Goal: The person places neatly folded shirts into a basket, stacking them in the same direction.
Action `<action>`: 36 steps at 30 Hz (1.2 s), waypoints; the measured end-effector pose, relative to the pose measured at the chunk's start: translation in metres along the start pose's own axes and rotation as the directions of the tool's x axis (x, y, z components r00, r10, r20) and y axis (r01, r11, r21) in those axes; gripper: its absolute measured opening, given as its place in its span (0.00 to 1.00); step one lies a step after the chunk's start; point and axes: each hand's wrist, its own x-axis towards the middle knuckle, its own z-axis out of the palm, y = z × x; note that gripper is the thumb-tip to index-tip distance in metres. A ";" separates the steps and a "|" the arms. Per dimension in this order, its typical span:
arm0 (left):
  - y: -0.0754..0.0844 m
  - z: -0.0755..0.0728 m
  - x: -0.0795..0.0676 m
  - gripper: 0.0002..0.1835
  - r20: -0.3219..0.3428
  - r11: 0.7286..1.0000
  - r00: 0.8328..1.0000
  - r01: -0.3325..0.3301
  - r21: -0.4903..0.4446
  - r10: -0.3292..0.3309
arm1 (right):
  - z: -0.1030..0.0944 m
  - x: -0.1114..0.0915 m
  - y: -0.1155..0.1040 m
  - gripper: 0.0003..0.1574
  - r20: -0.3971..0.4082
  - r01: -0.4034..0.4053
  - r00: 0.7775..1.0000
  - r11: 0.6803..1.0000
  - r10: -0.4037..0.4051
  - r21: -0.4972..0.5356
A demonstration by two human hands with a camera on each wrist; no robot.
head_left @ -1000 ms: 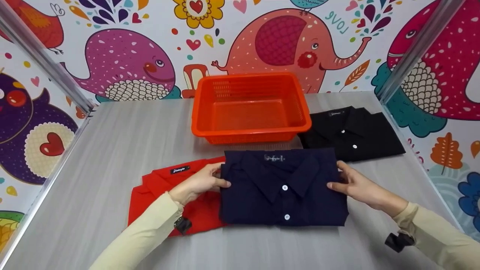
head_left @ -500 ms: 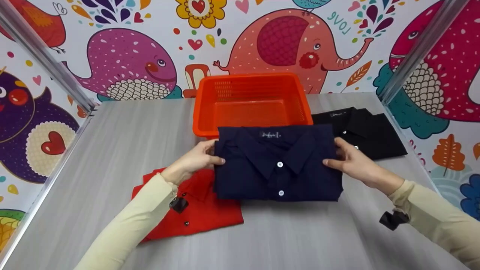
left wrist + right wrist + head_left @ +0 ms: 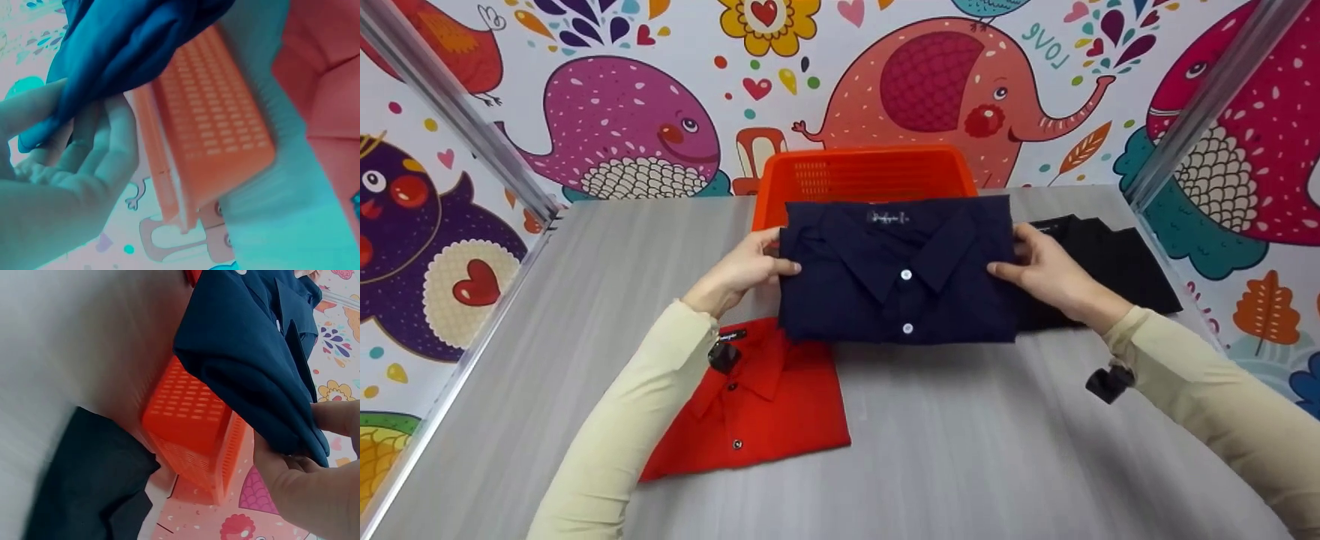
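A folded navy shirt [image 3: 847,300] with a collar and two white buttons is held up in front of the orange basket [image 3: 787,176], covering much of it in the head view. My left hand [image 3: 739,271] pinches the shirt's left side, thumb on top and fingers beneath. At the opposite side my right hand [image 3: 1054,274] grips it the same way. The right wrist view shows the folded layers of the navy shirt [image 3: 247,365] above the basket [image 3: 185,416], between the thumb and fingers of my right hand [image 3: 315,484].
On the grey table [image 3: 960,450] a folded red shirt [image 3: 795,405] lies near the left forearm. A folded black shirt [image 3: 1117,270] lies right of the basket, partly behind the right hand. Printed wall panels [image 3: 885,75] stand behind the table.
Both hands have lifted the navy shirt off the red one and carried it away from me to the basket. More of the red shirt shows; the basket is now largely covered.
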 end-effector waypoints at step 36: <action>0.033 -0.027 0.080 0.30 -0.361 0.994 0.931 0.015 -0.105 -0.052 | -0.019 0.103 -0.052 0.31 -0.188 -0.018 0.982 0.980 -0.020 -0.196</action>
